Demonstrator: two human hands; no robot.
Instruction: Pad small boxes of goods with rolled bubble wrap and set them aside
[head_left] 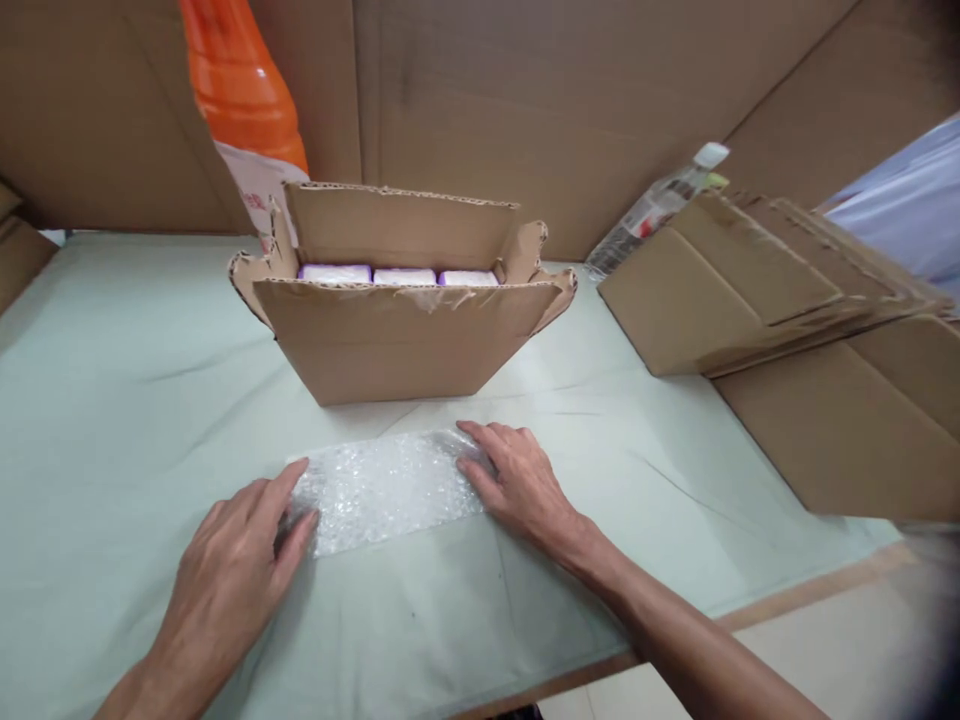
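A folded strip of clear bubble wrap point(394, 490) lies on the pale green cloth. My left hand point(229, 565) touches its left end, thumb and index finger apart. At the opposite end, my right hand point(521, 480) rests on the wrap, with its thumb over the surface and its fingers stretched along the far corner. Just beyond the wrap stands a brown cardboard box point(397, 340) with its top flaps raised. Three white packs with purple edges point(405, 277) show in a row inside it; their lower parts are hidden.
An orange bottle point(244, 105) stands behind the box on the left. A clear plastic bottle point(652, 215) leans at the back right, beside several cardboard pieces point(847, 400). Tall cardboard panels point(480, 100) form the back wall. The table's front edge point(810, 590) runs along the lower right.
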